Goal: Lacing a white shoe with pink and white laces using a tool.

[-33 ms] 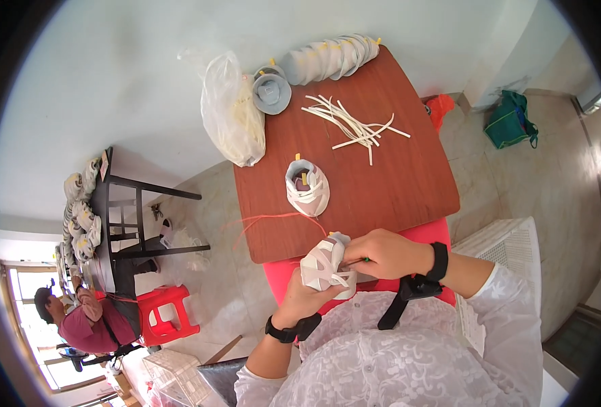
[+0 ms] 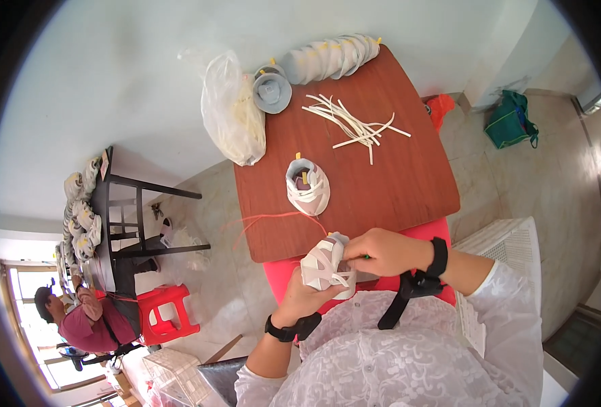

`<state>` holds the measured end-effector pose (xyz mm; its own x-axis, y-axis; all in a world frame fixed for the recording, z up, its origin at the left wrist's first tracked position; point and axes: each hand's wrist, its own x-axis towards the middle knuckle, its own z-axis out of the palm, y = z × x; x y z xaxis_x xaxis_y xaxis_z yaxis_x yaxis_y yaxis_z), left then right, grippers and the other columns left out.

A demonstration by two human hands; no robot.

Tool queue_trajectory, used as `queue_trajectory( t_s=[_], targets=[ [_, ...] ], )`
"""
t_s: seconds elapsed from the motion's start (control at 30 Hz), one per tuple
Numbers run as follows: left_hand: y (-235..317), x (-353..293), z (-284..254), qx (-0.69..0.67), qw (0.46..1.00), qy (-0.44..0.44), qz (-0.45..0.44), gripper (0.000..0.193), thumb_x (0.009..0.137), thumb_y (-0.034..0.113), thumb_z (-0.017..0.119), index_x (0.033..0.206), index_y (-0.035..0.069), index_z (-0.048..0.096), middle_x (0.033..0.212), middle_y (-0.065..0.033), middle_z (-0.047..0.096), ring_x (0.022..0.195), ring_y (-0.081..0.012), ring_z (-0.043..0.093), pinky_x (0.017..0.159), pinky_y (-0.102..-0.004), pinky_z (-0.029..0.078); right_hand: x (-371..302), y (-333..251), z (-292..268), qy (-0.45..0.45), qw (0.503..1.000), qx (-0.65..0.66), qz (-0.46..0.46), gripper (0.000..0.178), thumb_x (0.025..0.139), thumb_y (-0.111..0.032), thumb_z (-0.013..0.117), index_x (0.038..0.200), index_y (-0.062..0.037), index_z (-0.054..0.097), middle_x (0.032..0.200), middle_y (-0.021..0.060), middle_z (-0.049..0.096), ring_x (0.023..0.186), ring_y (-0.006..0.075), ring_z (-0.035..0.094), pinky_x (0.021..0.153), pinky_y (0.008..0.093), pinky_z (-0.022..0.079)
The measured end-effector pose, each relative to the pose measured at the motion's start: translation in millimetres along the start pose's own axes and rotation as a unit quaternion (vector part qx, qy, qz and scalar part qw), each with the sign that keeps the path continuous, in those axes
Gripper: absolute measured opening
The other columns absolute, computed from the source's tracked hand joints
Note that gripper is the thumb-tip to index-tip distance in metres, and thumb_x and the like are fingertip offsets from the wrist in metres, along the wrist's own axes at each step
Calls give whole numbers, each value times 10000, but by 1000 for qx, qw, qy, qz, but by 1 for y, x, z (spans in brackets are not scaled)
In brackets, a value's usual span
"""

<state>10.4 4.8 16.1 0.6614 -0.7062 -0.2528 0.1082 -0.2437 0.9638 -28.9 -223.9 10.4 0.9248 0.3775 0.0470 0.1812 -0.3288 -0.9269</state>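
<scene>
A small pale shoe upper (image 2: 324,263) with white crossing straps is gripped in my left hand (image 2: 302,298), just past the near table edge. My right hand (image 2: 385,254) is closed at the shoe's opening around a slim tool with a green end (image 2: 366,257); most of this tool is hidden by fingers and shoe. A thin red cord (image 2: 280,216) runs over the table to the held shoe. Beyond it, a second shoe upper (image 2: 307,188) stands on the brown table (image 2: 395,186), with yellow tabs at its opening.
White strips (image 2: 358,129) lie loosely piled on the table. Nested shoe uppers (image 2: 331,60) line the far edge beside a clear plastic bag (image 2: 232,115). Below the table edge is a red stool (image 2: 280,275). A white basket (image 2: 510,247) stands right; a person (image 2: 97,319) sits far left.
My right hand has shifted very slightly at the shoe's opening, and less of the tool's dark shaft shows. My left hand and the held shoe look the same.
</scene>
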Motion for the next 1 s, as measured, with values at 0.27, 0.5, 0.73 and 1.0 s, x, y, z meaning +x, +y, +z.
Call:
queue_trajectory(
  t_s=[0.27,0.5,0.73,1.0],
  targets=[
    [2,-1,10,-15,999,-32,-30,391,736,24,768,1100,21,623,974,-56,674,885,-130,621,782,-292,506,11,8,-2,-229,960,-4,161,277,812,-187,530,947,-1,686,759,204,653,691,330,627,675,425,485],
    [4,-2,17,-10,999,-26,-38,359,734,18,770,1066,19,633,960,-45,671,872,-118,616,764,-290,503,6,21,3,-270,957,20,106,305,754,-247,559,908,-23,698,724,176,651,646,315,617,656,426,484],
    [-1,-1,17,-60,996,-13,-58,370,730,28,773,1068,28,622,957,-27,652,868,-113,609,763,-288,501,-4,11,14,-61,994,-2,92,264,726,-229,584,800,18,639,745,230,628,721,403,617,675,480,480],
    [19,-10,28,-70,994,-48,-72,507,719,17,780,1178,26,566,1024,-12,637,921,-114,586,808,-293,494,-15,14,22,57,989,-77,111,170,745,-95,597,884,2,599,816,211,642,799,408,618,696,484,469]
  ],
)
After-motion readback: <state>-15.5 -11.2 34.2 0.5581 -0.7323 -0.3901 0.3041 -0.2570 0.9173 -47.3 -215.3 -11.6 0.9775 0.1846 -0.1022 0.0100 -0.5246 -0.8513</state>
